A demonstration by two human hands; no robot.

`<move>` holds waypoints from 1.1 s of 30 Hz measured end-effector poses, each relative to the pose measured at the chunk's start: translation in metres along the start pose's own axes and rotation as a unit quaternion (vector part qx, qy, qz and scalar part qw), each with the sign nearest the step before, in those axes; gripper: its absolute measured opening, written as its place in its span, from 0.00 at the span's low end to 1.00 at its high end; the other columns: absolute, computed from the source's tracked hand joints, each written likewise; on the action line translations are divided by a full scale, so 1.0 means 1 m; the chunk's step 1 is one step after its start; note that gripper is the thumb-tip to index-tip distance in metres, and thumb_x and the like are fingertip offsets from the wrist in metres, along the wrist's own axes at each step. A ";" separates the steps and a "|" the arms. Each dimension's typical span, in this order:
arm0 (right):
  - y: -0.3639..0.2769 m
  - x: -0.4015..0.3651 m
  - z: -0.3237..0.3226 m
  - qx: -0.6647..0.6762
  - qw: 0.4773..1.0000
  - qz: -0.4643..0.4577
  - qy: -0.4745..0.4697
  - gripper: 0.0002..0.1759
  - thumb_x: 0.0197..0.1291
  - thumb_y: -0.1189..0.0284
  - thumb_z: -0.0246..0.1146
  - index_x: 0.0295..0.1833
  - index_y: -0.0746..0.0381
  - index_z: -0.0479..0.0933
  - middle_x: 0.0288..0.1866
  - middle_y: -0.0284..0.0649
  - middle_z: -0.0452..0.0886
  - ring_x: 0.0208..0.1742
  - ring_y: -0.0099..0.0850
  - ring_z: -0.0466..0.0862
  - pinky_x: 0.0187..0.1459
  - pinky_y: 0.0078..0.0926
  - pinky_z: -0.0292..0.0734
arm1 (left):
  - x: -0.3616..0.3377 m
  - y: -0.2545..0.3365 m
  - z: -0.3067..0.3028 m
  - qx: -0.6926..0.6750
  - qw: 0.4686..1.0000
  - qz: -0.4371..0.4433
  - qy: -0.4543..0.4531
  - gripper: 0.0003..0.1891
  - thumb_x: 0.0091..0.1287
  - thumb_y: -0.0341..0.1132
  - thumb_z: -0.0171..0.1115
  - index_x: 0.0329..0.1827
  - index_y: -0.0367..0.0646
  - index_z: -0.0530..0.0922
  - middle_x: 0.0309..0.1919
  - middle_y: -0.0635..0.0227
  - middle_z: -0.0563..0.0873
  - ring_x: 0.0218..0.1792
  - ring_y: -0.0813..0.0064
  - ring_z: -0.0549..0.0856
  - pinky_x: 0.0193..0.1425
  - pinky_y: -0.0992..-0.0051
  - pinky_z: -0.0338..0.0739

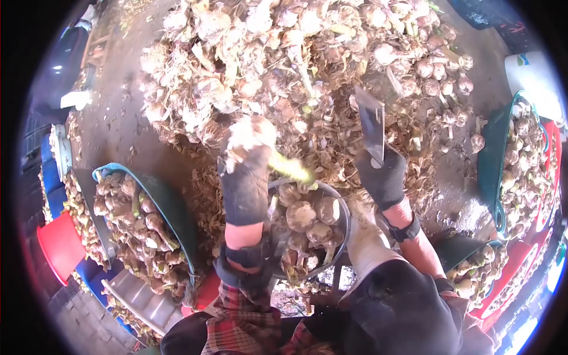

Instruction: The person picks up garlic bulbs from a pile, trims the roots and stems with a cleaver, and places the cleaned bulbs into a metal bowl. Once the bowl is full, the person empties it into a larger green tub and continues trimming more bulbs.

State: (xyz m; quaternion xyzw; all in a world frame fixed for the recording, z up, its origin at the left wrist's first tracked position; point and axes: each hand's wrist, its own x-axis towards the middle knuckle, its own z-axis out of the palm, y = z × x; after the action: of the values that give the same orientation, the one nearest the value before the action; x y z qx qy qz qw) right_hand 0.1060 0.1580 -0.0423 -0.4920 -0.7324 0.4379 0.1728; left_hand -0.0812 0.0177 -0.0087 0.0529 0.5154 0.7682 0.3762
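My left hand (244,188), in a dark glove, is closed around a pale garlic bulb (253,135) with a yellow-green stem slanting down to the right; the bulb is blurred. In my right hand (383,178), also gloved, is a knife (373,124) with a broad flat blade that points up and away from me. Between my legs stands a round bucket (347,222) holding trimmed garlic bulbs (302,216). The stem of the held bulb overlaps the bucket's far rim in this view. Ahead of both hands spreads a large heap of garlic (284,65) with dry stalks and roots.
A green tub (177,219) full of garlic stands at the left, near a red bucket (61,247) and a white crate (139,302). On the right are another filled green tub (492,171) and a white bucket (535,80). Loose skins litter the ground.
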 end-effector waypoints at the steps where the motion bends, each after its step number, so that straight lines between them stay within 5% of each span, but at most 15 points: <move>1: -0.014 -0.005 0.003 0.040 0.999 -0.022 0.003 0.07 0.53 0.72 0.61 0.33 0.66 0.78 0.19 0.46 0.78 0.20 0.32 0.81 0.25 0.29 0.75 | -0.004 -0.003 -0.003 -0.070 0.997 -0.004 0.042 0.21 0.65 0.29 0.62 0.61 0.37 0.70 0.51 0.58 0.80 0.51 0.63 0.81 0.53 0.54 0.81; 3: -0.029 -0.009 0.014 0.117 0.992 -0.039 -0.007 0.06 0.53 0.74 0.62 0.33 0.66 0.78 0.18 0.43 0.78 0.21 0.24 0.79 0.25 0.27 0.73 | -0.007 -0.006 0.007 -0.163 0.985 0.007 0.061 0.21 0.66 0.27 0.59 0.62 0.37 0.69 0.51 0.57 0.80 0.54 0.59 0.81 0.61 0.50 0.78; 12: -0.029 0.002 0.025 0.110 0.983 -0.134 0.060 0.08 0.52 0.71 0.67 0.33 0.64 0.76 0.21 0.45 0.79 0.22 0.39 0.82 0.26 0.31 0.75 | -0.030 -0.027 0.070 -0.290 0.954 -0.058 0.043 0.19 0.64 0.31 0.59 0.57 0.37 0.70 0.54 0.48 0.78 0.59 0.54 0.79 0.63 0.57 0.79; 14: 0.007 0.002 0.035 -0.010 0.985 -0.163 0.053 0.11 0.51 0.70 0.68 0.34 0.64 0.75 0.21 0.44 0.79 0.21 0.41 0.81 0.26 0.32 0.75 | -0.027 -0.032 0.066 -0.486 0.857 -0.095 -0.144 0.19 0.63 0.31 0.60 0.56 0.38 0.70 0.54 0.48 0.79 0.58 0.53 0.79 0.60 0.56 0.81; 15: 0.037 -0.004 0.038 0.039 0.985 -0.168 0.012 0.12 0.51 0.68 0.69 0.33 0.64 0.74 0.20 0.44 0.77 0.21 0.42 0.80 0.26 0.34 0.75 | -0.035 -0.021 0.081 -0.503 0.844 -0.111 -0.150 0.18 0.60 0.30 0.62 0.53 0.39 0.70 0.54 0.48 0.79 0.55 0.53 0.81 0.58 0.56 0.82; 16: 0.036 -0.005 0.034 0.035 0.985 -0.169 0.017 0.12 0.51 0.68 0.69 0.33 0.64 0.74 0.20 0.44 0.77 0.21 0.42 0.80 0.26 0.34 0.75 | -0.043 -0.006 0.086 -0.423 0.879 -0.188 -0.119 0.18 0.59 0.28 0.62 0.51 0.39 0.70 0.50 0.51 0.80 0.51 0.56 0.83 0.54 0.60 0.84; 18: 0.036 0.004 0.016 -0.033 0.993 -0.072 0.090 0.11 0.50 0.67 0.68 0.30 0.60 0.74 0.22 0.45 0.78 0.26 0.44 0.82 0.30 0.38 0.76 | -0.059 -0.023 0.076 -0.194 0.967 -0.158 -0.053 0.20 0.57 0.27 0.64 0.52 0.38 0.69 0.47 0.54 0.80 0.47 0.60 0.84 0.51 0.63 0.83; 19: 0.035 0.020 0.005 -0.083 0.981 -0.081 0.155 0.10 0.51 0.68 0.68 0.29 0.60 0.75 0.22 0.45 0.78 0.25 0.44 0.81 0.29 0.37 0.76 | -0.063 -0.005 0.071 0.245 0.954 0.021 -0.170 0.23 0.54 0.28 0.66 0.52 0.39 0.69 0.46 0.57 0.79 0.44 0.62 0.84 0.48 0.64 0.82; 20: 0.046 0.040 -0.001 -0.134 0.964 -0.073 0.219 0.09 0.52 0.67 0.68 0.30 0.60 0.76 0.22 0.43 0.79 0.23 0.43 0.81 0.28 0.36 0.76 | -0.071 -0.010 0.054 0.348 0.916 0.085 -0.180 0.26 0.51 0.28 0.69 0.53 0.41 0.70 0.46 0.56 0.79 0.44 0.59 0.83 0.49 0.62 0.80; 22: 0.052 0.081 -0.023 -0.145 0.955 -0.072 0.247 0.11 0.54 0.64 0.66 0.36 0.60 0.78 0.26 0.43 0.81 0.26 0.40 0.82 0.31 0.36 0.78 | -0.081 0.002 0.040 0.516 0.796 0.069 -0.308 0.26 0.50 0.28 0.70 0.53 0.43 0.72 0.46 0.58 0.78 0.48 0.58 0.81 0.52 0.59 0.77; 24: 0.071 0.119 -0.037 -0.222 0.946 -0.066 0.229 0.15 0.53 0.63 0.66 0.44 0.59 0.78 0.37 0.47 0.84 0.38 0.44 0.85 0.39 0.41 0.81 | -0.102 -0.010 0.000 0.667 0.563 0.209 -0.441 0.21 0.56 0.33 0.67 0.53 0.44 0.75 0.48 0.58 0.77 0.53 0.59 0.78 0.58 0.55 0.73; 25: 0.075 0.137 -0.041 -0.247 0.950 -0.018 0.188 0.19 0.51 0.61 0.68 0.46 0.60 0.78 0.39 0.48 0.84 0.40 0.46 0.85 0.41 0.42 0.81 | -0.106 -0.010 -0.011 0.688 0.479 0.244 -0.487 0.17 0.59 0.38 0.61 0.51 0.46 0.77 0.52 0.59 0.77 0.56 0.63 0.77 0.62 0.55 0.70; 28: 0.088 0.170 -0.042 -0.281 0.952 0.022 0.122 0.25 0.46 0.58 0.70 0.47 0.62 0.78 0.41 0.50 0.85 0.43 0.49 0.85 0.44 0.43 0.80 | -0.129 -0.004 -0.025 0.694 0.456 0.228 -0.508 0.17 0.57 0.40 0.58 0.50 0.47 0.77 0.53 0.60 0.77 0.55 0.64 0.77 0.63 0.55 0.68; 33: 0.098 0.172 -0.046 -0.242 0.964 0.003 0.107 0.24 0.43 0.56 0.72 0.39 0.64 0.80 0.34 0.47 0.86 0.36 0.44 0.86 0.43 0.41 0.81 | -0.129 0.001 -0.018 0.682 0.505 0.185 -0.496 0.18 0.54 0.42 0.59 0.48 0.48 0.77 0.56 0.61 0.77 0.56 0.64 0.77 0.58 0.54 0.71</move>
State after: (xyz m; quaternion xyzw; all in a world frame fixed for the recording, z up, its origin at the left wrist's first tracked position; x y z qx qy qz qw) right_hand 0.1145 0.3421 -0.1266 -0.5656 -0.7922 0.1925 0.1245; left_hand 0.0019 -0.0777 0.0236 0.7596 0.5876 0.0802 0.2670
